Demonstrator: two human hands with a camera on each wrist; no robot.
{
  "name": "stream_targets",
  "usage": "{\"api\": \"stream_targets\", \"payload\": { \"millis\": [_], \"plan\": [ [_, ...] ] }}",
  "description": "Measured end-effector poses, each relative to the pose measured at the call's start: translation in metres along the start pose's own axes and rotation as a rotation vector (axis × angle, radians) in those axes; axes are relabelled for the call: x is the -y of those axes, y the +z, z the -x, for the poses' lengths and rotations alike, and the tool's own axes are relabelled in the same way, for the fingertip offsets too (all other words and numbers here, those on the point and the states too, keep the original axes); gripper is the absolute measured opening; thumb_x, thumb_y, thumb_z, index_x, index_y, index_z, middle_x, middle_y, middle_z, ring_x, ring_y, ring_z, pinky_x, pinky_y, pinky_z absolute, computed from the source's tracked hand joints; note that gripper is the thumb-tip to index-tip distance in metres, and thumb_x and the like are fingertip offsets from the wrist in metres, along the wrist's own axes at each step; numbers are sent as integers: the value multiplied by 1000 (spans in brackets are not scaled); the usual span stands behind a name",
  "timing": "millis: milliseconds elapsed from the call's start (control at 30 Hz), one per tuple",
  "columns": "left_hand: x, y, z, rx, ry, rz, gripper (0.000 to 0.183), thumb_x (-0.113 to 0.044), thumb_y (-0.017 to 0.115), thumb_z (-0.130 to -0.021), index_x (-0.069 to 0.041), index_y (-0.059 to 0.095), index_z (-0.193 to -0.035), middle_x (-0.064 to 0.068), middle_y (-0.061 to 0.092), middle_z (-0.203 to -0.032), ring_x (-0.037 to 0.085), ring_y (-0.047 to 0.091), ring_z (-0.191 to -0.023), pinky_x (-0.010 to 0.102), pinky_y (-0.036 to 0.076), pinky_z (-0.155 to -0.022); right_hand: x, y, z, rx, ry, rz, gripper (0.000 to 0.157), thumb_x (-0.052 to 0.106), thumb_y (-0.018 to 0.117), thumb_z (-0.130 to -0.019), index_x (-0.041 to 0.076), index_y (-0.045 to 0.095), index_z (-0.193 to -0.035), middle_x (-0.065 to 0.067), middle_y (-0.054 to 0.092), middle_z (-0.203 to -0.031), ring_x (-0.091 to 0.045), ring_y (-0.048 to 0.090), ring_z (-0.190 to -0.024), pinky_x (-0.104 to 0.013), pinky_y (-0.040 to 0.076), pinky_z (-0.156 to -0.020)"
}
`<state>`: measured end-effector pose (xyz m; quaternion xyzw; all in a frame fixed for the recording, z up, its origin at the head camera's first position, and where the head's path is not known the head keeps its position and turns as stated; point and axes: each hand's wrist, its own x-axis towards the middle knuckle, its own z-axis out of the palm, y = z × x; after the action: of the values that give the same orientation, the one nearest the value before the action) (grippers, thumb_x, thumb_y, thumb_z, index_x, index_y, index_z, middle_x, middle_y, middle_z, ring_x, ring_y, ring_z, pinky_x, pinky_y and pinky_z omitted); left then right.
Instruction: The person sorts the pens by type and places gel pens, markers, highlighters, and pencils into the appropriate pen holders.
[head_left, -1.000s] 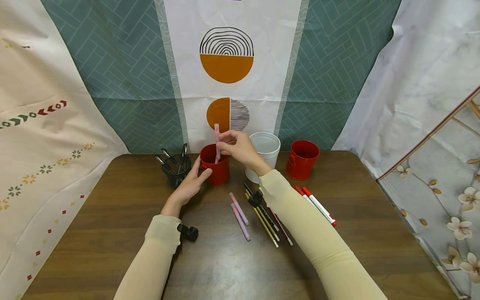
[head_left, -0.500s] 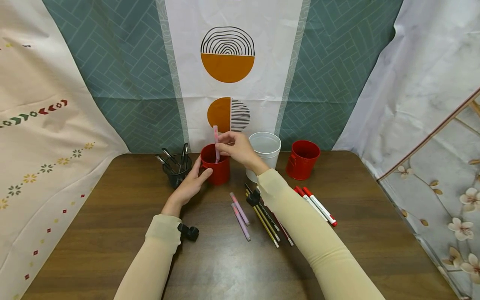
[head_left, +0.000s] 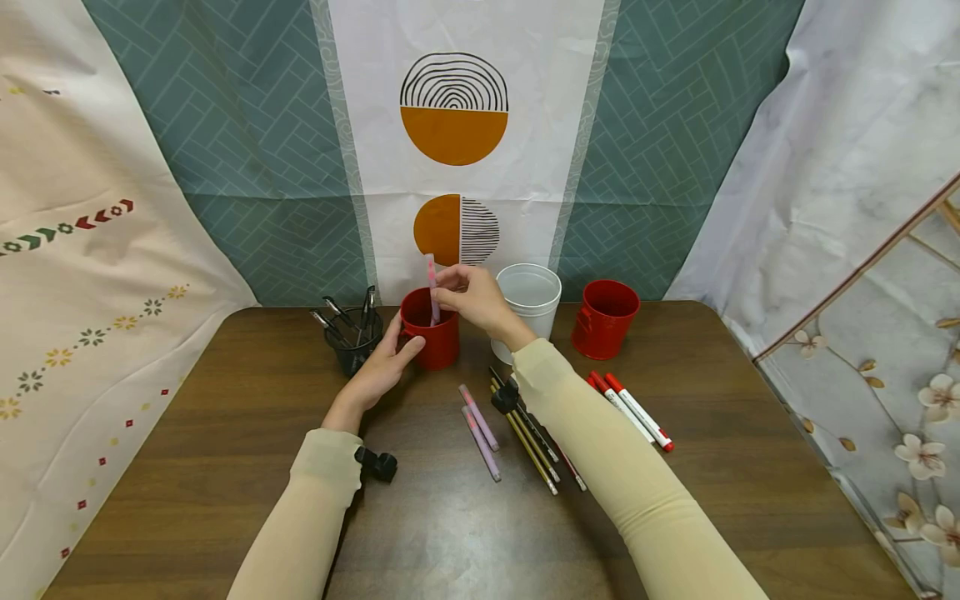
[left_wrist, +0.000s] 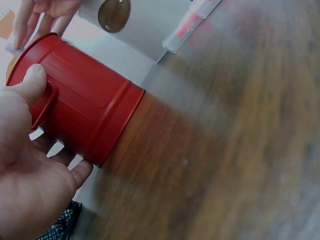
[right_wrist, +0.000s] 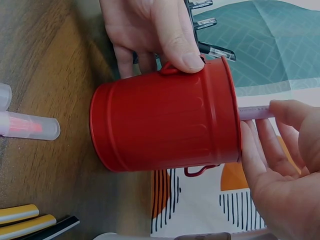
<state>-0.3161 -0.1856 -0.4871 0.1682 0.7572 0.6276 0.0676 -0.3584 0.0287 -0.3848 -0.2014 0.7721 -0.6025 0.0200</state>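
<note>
A small red metal bucket (head_left: 441, 348) stands upright at the back of the table. My left hand (head_left: 381, 367) holds it from the left, the thumb over its side handle and the other fingers round the far side, as the left wrist view shows. My right hand (head_left: 480, 302) pinches a lilac highlighter (right_wrist: 254, 112) between thumb and fingers, upright, its lower end inside the bucket. The bucket wall hides that end in the right wrist view. In front of the bucket, two similar highlighters (head_left: 482, 446) with clear caps lie side by side.
Left of the red bucket is a black mesh cup (head_left: 351, 360) with several pens. A white bucket (head_left: 543, 318) stands behind my right wrist, and a second red bucket (head_left: 609, 325) farther right. Several pencils (head_left: 534, 452) and red-capped markers (head_left: 637, 410) lie in front.
The highlighter has gone slightly lower into the red bucket, its top shifting a little left. My left hand keeps its hold on the bucket.
</note>
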Motion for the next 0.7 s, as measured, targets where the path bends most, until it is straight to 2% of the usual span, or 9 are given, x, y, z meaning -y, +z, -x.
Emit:
{"api": "stream_targets", "payload": {
  "millis": [200, 500, 700],
  "plan": [
    [-1, 0, 1, -2, 0, 0, 80, -38, 52, -113, -26, 0, -172, 4, 14, -177, 31, 18, -161, 59, 20, -129, 0, 0, 1, -5, -3, 63, 23, 6, 75, -98, -2, 72, -119, -17, 75, -110, -23, 70, -95, -29, 63, -84],
    [-2, 0, 0, -3, -6, -5, 81, -38, 52, -112, -26, 0, -172, 3, 11, -178, 31, 14, -162, 59, 19, -129, 0, -2, 2, 10, -26, 72, 25, 6, 74, -99, -4, 72, -122, -17, 76, -111, -24, 72, -94, -31, 63, -86],
    [0, 0, 0, -1, -18, -8, 82, -40, 52, -112, -27, -2, -172, 4, 9, -178, 33, 12, -163, 62, 17, -129, 5, -5, 9, 48, -40, 57, 29, 3, 72, -99, -7, 69, -126, -17, 75, -112, -28, 73, -98, -33, 63, -87]
  ]
}}
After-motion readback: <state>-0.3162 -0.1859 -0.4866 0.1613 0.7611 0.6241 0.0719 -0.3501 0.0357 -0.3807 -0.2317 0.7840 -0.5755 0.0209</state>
